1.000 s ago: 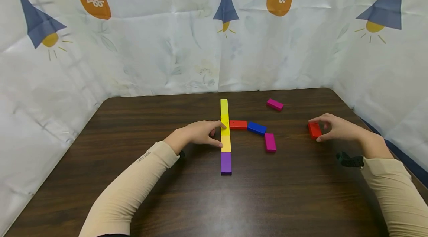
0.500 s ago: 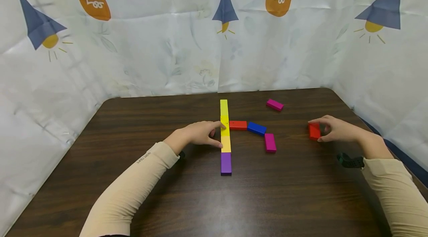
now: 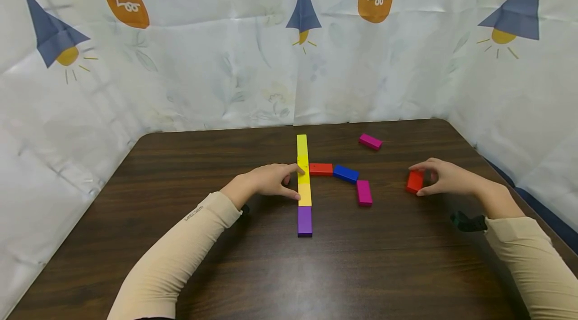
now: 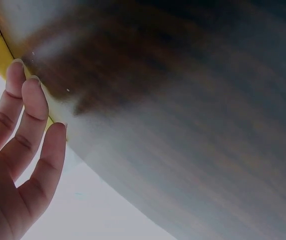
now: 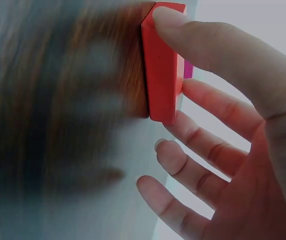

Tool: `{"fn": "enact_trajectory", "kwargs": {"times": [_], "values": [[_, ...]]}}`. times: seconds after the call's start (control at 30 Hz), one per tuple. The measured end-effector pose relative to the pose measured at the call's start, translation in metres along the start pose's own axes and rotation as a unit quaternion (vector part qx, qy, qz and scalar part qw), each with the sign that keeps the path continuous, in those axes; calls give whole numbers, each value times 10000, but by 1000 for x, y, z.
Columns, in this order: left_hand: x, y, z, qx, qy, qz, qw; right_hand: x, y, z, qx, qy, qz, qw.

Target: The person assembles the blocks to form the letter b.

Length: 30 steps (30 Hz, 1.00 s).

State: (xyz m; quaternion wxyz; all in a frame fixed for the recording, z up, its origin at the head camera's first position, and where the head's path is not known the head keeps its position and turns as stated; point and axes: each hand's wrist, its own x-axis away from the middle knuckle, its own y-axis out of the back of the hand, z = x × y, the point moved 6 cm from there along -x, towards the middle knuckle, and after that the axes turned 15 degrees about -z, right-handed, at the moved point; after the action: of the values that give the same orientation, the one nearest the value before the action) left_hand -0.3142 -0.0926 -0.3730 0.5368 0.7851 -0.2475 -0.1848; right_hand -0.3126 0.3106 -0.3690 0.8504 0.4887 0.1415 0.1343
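Note:
My right hand [image 3: 451, 178] pinches a red block [image 3: 414, 182] between thumb and fingers, over the right side of the table. The right wrist view shows the thumb at one end of that red block [image 5: 160, 70], with the lower fingers loosely bent. A straight row of yellow blocks [image 3: 304, 190] ends in a purple block [image 3: 304, 220] on the near side. My left hand [image 3: 270, 179] touches the yellow row, index fingertip on top and thumb at its left edge. From the row's right side run a second red block [image 3: 320, 169], a blue block [image 3: 345, 174] and a magenta block [image 3: 364, 193].
Another magenta block [image 3: 370, 141] lies alone farther back, right of the row. Everything sits on a dark wood-grain table [image 3: 203, 149] with rounded far corners. A white printed curtain [image 3: 203, 74] hangs behind it and along both sides.
My right hand has shifted slightly left and nearer with the red block, which has turned in its fingers. The left hand has stayed on the yellow row.

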Motion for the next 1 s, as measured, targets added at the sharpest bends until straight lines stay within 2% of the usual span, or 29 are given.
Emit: {"fn": "enact_trajectory", "kwargs": {"times": [0.63, 1.0], "values": [[0, 0, 1, -15, -4, -33, 10000, -2, -13, 28, -75, 165, 258, 9995], [-1, 0, 0, 30, 11, -4, 10000, 2, -19, 43, -51, 462, 266, 9986]]}}
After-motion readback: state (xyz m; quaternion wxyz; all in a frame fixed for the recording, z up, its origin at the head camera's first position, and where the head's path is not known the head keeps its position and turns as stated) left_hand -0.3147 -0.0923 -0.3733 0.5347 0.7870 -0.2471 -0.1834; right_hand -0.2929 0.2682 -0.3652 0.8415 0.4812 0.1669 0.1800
